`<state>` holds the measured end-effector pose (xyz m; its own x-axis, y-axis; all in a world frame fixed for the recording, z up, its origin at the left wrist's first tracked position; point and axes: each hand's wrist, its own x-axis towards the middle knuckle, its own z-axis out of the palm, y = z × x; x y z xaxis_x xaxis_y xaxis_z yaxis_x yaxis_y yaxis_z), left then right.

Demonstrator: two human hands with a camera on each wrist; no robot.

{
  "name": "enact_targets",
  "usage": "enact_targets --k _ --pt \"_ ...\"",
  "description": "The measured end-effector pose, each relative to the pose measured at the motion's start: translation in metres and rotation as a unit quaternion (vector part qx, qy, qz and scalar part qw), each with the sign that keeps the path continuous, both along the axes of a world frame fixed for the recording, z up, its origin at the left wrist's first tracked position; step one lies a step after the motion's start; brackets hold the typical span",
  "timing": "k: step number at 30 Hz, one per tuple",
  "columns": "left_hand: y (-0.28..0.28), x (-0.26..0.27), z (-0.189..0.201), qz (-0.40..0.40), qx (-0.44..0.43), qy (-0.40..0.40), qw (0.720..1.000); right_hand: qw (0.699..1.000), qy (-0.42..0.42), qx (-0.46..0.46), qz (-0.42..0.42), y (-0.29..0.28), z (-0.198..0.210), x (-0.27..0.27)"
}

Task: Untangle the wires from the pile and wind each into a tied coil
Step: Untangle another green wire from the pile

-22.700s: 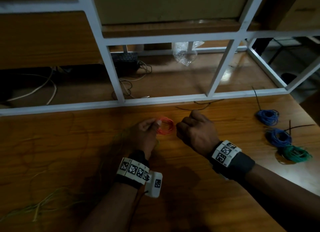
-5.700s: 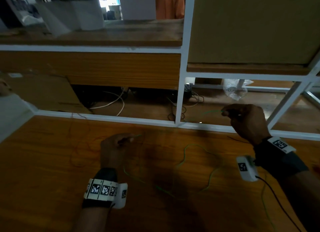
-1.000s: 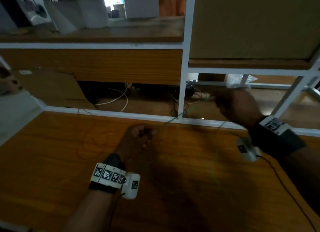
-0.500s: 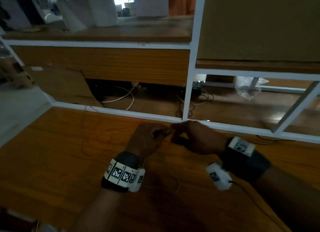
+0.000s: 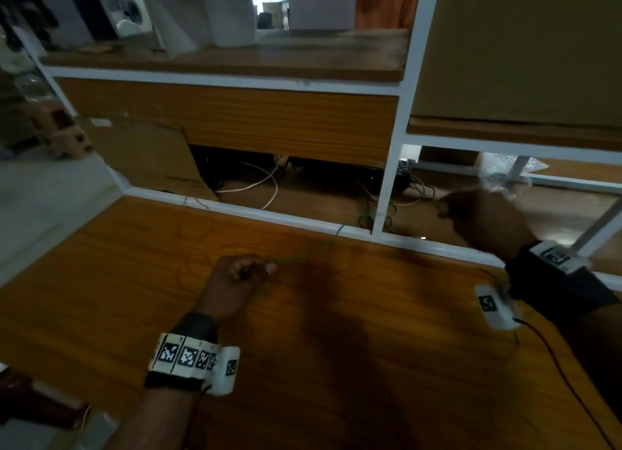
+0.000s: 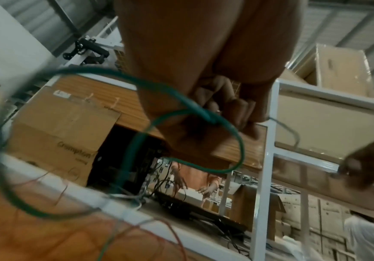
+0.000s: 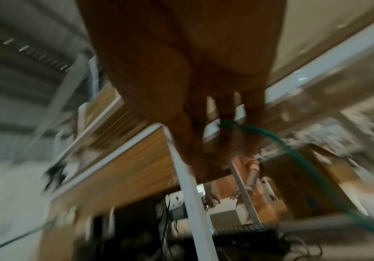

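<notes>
Green wire (image 5: 316, 251) stretched between left hand (image 5: 235, 281) and raised right hand (image 5: 484, 221), both pinching it

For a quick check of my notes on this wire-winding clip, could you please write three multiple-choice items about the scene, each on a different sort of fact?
1. Where is the right hand?
A. raised by the white frame
B. flat on the table
C. on the left wrist

2. What colour is the held wire?
A. red
B. green
C. white

3. What is the left hand doing?
A. lying open
B. pinching the wire
C. pressing the table

Key: 1 A, it is up at the frame; 2 B, both wrist views show green; 3 B, fingers curl round loops.
</notes>
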<state>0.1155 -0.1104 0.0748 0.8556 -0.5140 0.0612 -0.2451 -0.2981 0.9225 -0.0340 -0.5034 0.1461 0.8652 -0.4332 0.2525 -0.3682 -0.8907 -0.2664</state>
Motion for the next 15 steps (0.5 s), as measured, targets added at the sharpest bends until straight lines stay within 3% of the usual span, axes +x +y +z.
enact_targets --k 2,4,7,10,15 --pt "-0.006 -0.001 0.006 -0.023 0.041 -0.043 0.998 0.990 0.127 -0.053 0.023 0.020 -0.015 0.000" --pt "-0.018 -0.008 0.014 -0.082 0.099 -0.105 0.986 0.981 0.151 -0.067 0.101 0.059 -0.018 0.002" --pt "-0.041 -0.021 0.024 -0.120 0.148 -0.181 0.965 0.965 0.096 -0.026 0.241 0.128 -0.018 0.013" --pt "-0.048 -0.024 0.022 -0.122 0.125 -0.277 0.945 0.940 0.054 0.054 0.333 0.158 -0.025 0.021" --pt "-0.020 -0.015 0.007 -0.010 0.122 -0.364 0.923 0.950 -0.013 0.122 0.289 0.135 -0.022 0.010"
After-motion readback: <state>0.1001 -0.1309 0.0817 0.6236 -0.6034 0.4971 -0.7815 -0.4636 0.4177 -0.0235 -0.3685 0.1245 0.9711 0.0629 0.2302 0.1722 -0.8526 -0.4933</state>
